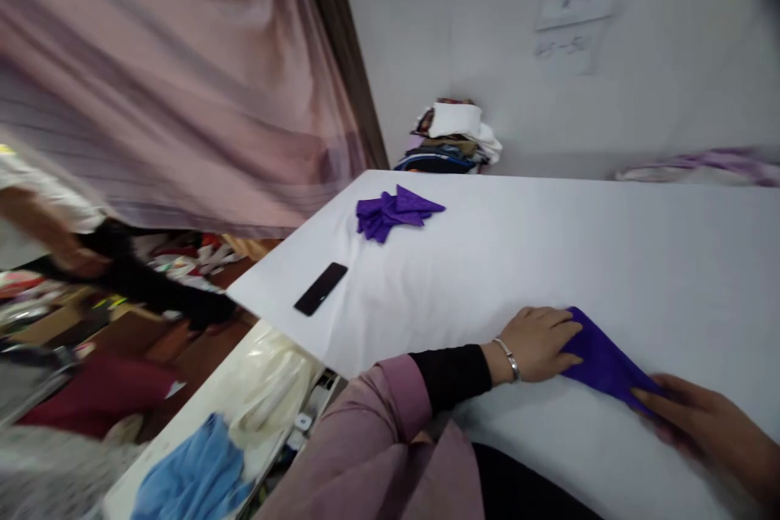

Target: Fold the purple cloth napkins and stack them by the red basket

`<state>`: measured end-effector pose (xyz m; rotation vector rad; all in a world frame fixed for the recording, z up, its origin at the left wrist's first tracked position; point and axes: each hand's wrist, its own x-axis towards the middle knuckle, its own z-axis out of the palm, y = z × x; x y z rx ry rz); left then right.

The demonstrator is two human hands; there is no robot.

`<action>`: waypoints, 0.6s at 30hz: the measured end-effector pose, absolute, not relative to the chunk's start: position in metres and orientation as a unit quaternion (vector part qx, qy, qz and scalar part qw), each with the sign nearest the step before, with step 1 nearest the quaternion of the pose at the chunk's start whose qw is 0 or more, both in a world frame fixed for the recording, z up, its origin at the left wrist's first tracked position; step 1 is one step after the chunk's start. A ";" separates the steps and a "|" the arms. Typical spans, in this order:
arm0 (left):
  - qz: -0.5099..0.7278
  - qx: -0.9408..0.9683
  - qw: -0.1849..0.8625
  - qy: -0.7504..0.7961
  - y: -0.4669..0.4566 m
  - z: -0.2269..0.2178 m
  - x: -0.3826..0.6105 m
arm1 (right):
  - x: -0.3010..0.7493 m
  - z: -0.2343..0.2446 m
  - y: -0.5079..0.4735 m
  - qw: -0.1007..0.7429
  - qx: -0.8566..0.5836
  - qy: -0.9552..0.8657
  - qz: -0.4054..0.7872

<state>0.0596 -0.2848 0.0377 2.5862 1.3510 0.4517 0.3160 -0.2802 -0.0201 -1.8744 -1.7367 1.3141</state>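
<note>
A folded piece of purple cloth (603, 357) lies at the right on the white tabletop (500, 260). My left hand (539, 344), a silver bracelet at its wrist, rests on the cloth's left end with fingers bent over its edge. At the other end, the fingers and thumb of my right hand (700, 418) pinch the cloth, which tapers toward them. Part of the right hand is blurred. A second, crumpled purple cloth (393, 213) lies near the table's far left corner, apart from both hands.
A black phone (321, 289) lies near the table's left edge. Stacked clothes (451, 142) sit behind the table by the wall. Pink curtain fabric (201, 81) hangs at left. Below are a blue cloth (195, 471) and cardboard boxes (125, 333). Another person's arm (49, 231) shows far left.
</note>
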 end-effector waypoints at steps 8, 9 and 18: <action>0.082 0.940 0.107 0.313 -0.288 0.020 0.088 | 0.288 0.046 -0.291 0.162 -0.613 -0.511 0.580; 0.079 0.942 0.107 0.309 -0.287 0.018 0.088 | 0.291 0.045 -0.292 0.168 -0.612 -0.507 0.583; 0.062 0.944 0.100 0.309 -0.285 0.018 0.088 | 0.298 0.066 -0.320 0.248 -0.596 -0.749 0.149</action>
